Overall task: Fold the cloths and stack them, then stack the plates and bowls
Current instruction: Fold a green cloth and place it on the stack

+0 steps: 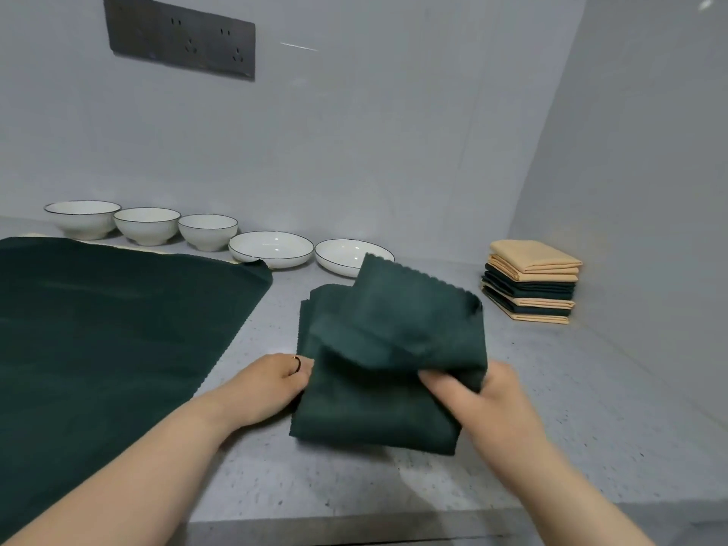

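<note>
Two cloths are still waiting at the far left: a spread green cloth [110, 317] is lying flat over a beige one whose edge is just peeking out. Behind it, three bowls [147, 225] and two plates [271, 249] are sitting unstacked in a row along the wall.

At the centre, the left hand [268, 384] is curling its fingers into the left edge of the half-folded green cloth [378, 388], with the fingertips hidden in the fabric. The cloth is lying on the counter [591, 407] with its long axis running away from the person and one flap standing up. The right hand [476, 403] is pinching its right fold between thumb and fingers.

The stack of folded cloths [532, 281] is sitting further right and back, by the corner. The right hand is nearer to it. The plates are lying behind the cloth, so probably off that path.
</note>
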Action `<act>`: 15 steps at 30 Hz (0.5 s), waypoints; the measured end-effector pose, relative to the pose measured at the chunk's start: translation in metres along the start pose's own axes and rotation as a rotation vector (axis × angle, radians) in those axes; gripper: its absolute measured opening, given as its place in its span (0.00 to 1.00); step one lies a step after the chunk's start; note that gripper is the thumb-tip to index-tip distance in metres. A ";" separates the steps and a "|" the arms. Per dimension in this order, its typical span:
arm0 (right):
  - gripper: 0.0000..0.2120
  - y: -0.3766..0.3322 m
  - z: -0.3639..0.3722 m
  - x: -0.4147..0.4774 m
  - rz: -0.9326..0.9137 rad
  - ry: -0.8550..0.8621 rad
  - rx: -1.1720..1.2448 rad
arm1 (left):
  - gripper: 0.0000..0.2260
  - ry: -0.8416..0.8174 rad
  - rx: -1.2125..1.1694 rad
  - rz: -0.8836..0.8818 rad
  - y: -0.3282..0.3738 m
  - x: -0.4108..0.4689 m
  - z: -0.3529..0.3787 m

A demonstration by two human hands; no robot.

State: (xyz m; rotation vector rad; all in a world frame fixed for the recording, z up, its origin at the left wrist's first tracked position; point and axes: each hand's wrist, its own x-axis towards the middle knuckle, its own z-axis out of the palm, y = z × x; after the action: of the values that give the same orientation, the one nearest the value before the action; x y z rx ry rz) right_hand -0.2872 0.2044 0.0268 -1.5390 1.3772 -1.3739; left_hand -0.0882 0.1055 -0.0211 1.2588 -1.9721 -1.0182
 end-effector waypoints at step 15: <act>0.03 0.013 0.019 0.175 0.386 -0.226 0.126 | 0.27 -0.101 -0.228 -0.119 -0.007 0.001 -0.008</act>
State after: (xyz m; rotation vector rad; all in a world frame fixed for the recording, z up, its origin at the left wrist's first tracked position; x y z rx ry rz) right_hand -0.2906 0.0312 0.0584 -1.2251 1.3335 -0.9978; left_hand -0.0792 0.1003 -0.0229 1.2298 -1.8102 -1.3486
